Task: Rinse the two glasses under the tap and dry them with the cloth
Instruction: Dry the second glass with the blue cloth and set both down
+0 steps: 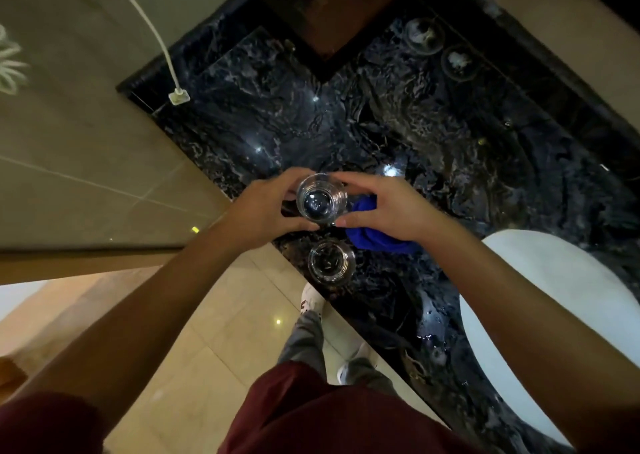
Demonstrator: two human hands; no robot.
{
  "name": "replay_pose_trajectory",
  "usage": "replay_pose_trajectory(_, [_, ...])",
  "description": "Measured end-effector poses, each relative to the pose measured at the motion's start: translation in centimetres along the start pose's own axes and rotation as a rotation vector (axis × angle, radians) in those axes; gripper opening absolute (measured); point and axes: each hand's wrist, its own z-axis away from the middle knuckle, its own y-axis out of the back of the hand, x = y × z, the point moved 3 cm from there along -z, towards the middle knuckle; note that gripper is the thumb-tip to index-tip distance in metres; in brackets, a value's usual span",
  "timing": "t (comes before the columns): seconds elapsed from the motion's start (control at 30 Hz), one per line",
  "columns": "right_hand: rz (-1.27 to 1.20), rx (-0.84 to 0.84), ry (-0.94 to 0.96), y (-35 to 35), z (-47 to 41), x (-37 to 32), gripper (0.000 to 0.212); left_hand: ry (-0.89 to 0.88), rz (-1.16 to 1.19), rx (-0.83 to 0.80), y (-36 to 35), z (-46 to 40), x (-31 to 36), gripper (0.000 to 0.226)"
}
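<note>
A clear glass (pixel 321 199) is held upright above the dark marble counter (pixel 433 135), seen from straight above. My left hand (pixel 266 211) grips its left side with curled fingers and thumb. My right hand (pixel 384 208) grips its right side, fingertips and thumb on the glass. A blue cloth (pixel 370 237) lies on the counter beneath my right hand, partly hidden by it. A second clear glass (pixel 331 261) stands upright on the counter near its front edge, just below the held glass.
A white basin (pixel 554 332) fills the right side. Two upturned glasses (pixel 424 34) sit at the counter's far end. A white cable with a plug (pixel 178 97) lies on the far left corner. Tiled floor and my feet are below.
</note>
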Motion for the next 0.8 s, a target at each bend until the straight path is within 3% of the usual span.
replay_pose_trajectory(0.17, [0.049, -0.094, -0.024, -1.2, -1.6, 0.4, 0.083, 0.034, -0.116, 0.078, 0.0, 1.3, -1.2, 0.085])
replay_pose_trajectory(0.4, [0.042, -0.194, 0.015, -2.1, -2.9, 0.4, 0.076, 0.112, 0.012, 0.107, -0.9, 4.0, -2.7, 0.085])
replay_pose_trajectory(0.8, [0.091, -0.226, 0.024, -3.0, -3.2, 0.2, 0.075, 0.134, -0.023, 0.151, -2.1, 5.1, -3.7, 0.085])
